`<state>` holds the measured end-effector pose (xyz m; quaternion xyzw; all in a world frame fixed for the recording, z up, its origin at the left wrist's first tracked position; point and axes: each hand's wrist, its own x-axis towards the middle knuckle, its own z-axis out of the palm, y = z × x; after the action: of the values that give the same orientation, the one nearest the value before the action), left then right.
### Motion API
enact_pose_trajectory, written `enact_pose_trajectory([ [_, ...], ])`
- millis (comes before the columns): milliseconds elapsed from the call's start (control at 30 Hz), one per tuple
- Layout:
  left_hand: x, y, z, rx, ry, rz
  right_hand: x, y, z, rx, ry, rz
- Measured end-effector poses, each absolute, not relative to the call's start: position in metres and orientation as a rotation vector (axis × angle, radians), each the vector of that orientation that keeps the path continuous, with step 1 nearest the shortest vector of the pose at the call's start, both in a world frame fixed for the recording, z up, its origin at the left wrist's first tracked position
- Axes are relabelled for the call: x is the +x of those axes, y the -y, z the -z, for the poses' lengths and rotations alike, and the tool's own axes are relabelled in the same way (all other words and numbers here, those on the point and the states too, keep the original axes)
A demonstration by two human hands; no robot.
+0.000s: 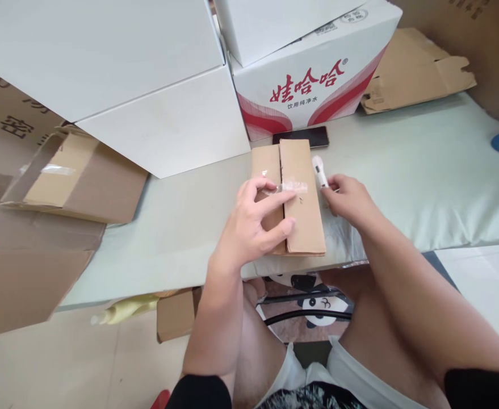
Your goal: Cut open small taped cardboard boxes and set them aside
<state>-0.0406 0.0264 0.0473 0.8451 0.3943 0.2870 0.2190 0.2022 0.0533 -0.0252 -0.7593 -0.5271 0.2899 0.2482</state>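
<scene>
A small brown cardboard box lies in front of me, its two top flaps meeting at a seam. A strip of clear tape crosses that seam. My left hand rests on the box with fingers spread, the fingertips at the tape and the right flap. Just right of the box, my right hand has its fingers closed around the lower end of a slim white tool with a dark band. The tool's rounded end points away from me; its lower end is hidden by my fingers.
Behind the box lie a black phone and a white-and-red carton. Large white boxes stand at the back left. An open cardboard box is on the left, flattened cardboard at the back right. All share a pale green surface.
</scene>
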Motion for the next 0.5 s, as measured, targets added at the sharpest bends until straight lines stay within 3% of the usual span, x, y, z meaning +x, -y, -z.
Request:
enact_pose_trajectory([
  [100, -0.036, -0.021, -0.052, 2.349, -1.172, -0.686, 0.205, -0.054, 0.023, -1.674, 1.045, -0.779],
  [233, -0.031, -0.013, -0.058, 2.389, -1.264, -0.550, 0.201, -0.041, 0.003, -1.264, 0.950, -0.599],
  [500, -0.026, -0.013, -0.054, 2.423, -1.246, -0.631, 0.184, -0.022, -0.024, -1.199, 1.097, -0.626],
])
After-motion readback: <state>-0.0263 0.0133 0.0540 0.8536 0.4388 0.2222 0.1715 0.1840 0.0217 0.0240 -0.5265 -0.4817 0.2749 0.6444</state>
